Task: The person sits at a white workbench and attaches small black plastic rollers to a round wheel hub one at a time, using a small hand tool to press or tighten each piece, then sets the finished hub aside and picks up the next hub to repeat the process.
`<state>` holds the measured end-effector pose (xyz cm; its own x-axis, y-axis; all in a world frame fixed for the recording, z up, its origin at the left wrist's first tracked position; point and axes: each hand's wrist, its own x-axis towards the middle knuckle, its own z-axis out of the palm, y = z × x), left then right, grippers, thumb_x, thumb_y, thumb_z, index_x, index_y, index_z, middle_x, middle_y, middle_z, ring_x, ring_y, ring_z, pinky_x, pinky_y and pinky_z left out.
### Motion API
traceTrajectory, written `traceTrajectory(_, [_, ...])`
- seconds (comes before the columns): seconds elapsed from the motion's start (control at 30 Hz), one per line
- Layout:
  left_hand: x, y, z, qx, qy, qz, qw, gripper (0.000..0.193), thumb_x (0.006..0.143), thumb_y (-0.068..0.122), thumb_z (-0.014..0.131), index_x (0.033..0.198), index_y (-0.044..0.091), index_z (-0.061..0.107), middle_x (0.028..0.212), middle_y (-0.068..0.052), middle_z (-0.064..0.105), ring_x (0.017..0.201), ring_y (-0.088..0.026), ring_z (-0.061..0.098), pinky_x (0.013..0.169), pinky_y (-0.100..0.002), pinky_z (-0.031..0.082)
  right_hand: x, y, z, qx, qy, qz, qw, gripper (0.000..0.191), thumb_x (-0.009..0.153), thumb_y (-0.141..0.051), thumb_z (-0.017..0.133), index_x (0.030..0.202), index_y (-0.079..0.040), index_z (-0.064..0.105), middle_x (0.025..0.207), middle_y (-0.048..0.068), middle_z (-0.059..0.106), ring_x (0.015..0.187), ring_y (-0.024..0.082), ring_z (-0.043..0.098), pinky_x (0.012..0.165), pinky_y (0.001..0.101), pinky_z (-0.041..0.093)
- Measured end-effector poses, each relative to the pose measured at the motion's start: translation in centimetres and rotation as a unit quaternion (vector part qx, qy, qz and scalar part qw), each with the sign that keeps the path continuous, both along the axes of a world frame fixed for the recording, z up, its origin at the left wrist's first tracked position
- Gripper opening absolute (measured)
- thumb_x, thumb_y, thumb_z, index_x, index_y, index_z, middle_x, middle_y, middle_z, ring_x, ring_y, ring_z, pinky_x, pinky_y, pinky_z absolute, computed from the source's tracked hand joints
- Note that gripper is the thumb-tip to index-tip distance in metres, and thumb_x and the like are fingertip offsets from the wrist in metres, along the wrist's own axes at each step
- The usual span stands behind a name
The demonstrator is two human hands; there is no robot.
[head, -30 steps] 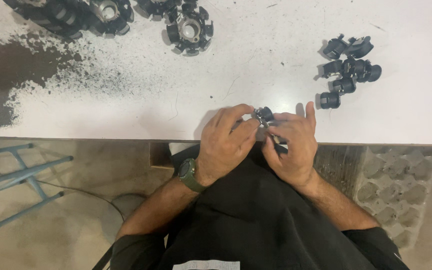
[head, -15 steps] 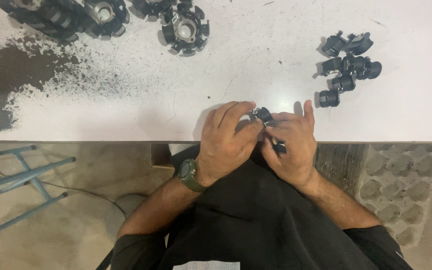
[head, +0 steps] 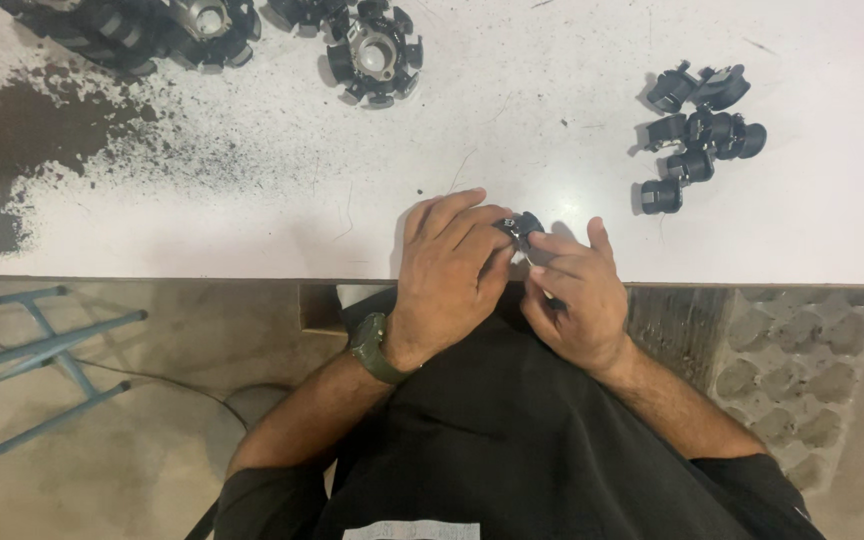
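1. White and scuffed, the tabletop (head: 552, 60) runs across the upper half of the view, with a dark worn patch (head: 12, 170) at its left side where the coating has flaked into speckles; below its front edge lie a bare floor and a blue metal frame (head: 42, 350).
2. Both hands meet at the table's front edge. The left hand (head: 449, 275), with a watch (head: 372, 348) on its wrist, curls over a small black part (head: 526, 224), fingers clenched about it.
3. The right hand (head: 574, 300) pinches the same part from the other side; a thin light sliver shows between its fingers, too small to name.
4. Risk, as I judge it: the part sits just over the edge, so a slipped pinch could send it down into the lap or onto the floor.
5. Most of the part is hidden by fingers, so a misaligned fit could go unnoticed.
6. Well apart to the right lies a cluster of similar black parts (head: 697, 130); a careless sweep of the forearm could scatter them.
7. At the far edge rest toothed black wheels (head: 372, 55), out of reach of any slip.
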<state>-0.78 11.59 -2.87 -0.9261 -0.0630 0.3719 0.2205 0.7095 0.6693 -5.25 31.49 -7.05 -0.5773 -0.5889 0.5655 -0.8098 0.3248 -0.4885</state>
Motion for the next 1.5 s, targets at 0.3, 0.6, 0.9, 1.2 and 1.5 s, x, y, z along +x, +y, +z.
traceTrajectory(0.3, [0.0,-0.4,-0.6,0.008,-0.001,-0.034,0.999,0.01,0.093,0.008,0.071,0.103,0.009,0.07,0.123,-0.001,0.07,0.131,-0.025,0.056,0.111,-0.049,0.037,-0.1,-0.7,1.4,0.026,0.007,-0.028,0.999,0.036,0.082,0.012,0.079,0.109,-0.006,0.063,0.104,0.009,0.07,0.115,0.027,0.07,0.128,0.0538,0.032])
traceTrajectory(0.6, [0.0,-1.0,0.7,-0.024,0.018,0.026,0.999,0.033,0.085,0.02,0.08,0.112,0.004,0.07,0.131,-0.011,0.06,0.133,-0.033,0.052,0.114,-0.053,0.037,-1.4,0.1,4.1,0.034,0.01,-0.043,0.998,0.027,0.083,0.002,0.074,0.107,-0.01,0.071,0.105,0.008,0.063,0.121,0.033,0.063,0.128,0.0592,0.019])
traceTrajectory(0.9, [-1.1,-0.7,0.3,-0.005,0.042,-0.002,0.999,0.015,0.089,0.011,0.079,0.102,0.01,0.073,0.135,-0.007,0.06,0.137,-0.03,0.052,0.116,-0.05,0.04,-2.7,-1.0,3.7,0.105,-0.008,-0.096,0.99,0.036,0.083,-0.019,0.09,0.114,-0.009,0.074,0.109,0.008,0.059,0.126,0.033,0.056,0.127,0.0641,0.02])
traceTrajectory(1.2, [-0.7,-1.0,0.5,-0.142,0.124,-0.08,0.979,0.018,0.089,0.01,0.078,0.104,0.007,0.069,0.139,-0.009,0.056,0.139,-0.033,0.049,0.113,-0.05,0.045,-2.7,-0.3,3.1,0.1,-0.016,-0.079,0.992,0.037,0.079,-0.018,0.091,0.11,-0.008,0.073,0.108,0.008,0.06,0.124,0.032,0.056,0.128,0.0652,0.02])
traceTrajectory(1.5, [-1.5,-1.1,2.1,0.067,-0.05,-0.04,0.996,0.01,0.089,0.008,0.072,0.094,0.007,0.064,0.095,-0.005,0.064,0.086,-0.026,0.064,0.075,-0.04,0.051,-3.0,0.1,3.6,0.111,-0.022,-0.055,0.992,0.037,0.078,-0.017,0.09,0.109,-0.009,0.073,0.108,0.007,0.06,0.124,0.033,0.056,0.127,0.0667,0.019])
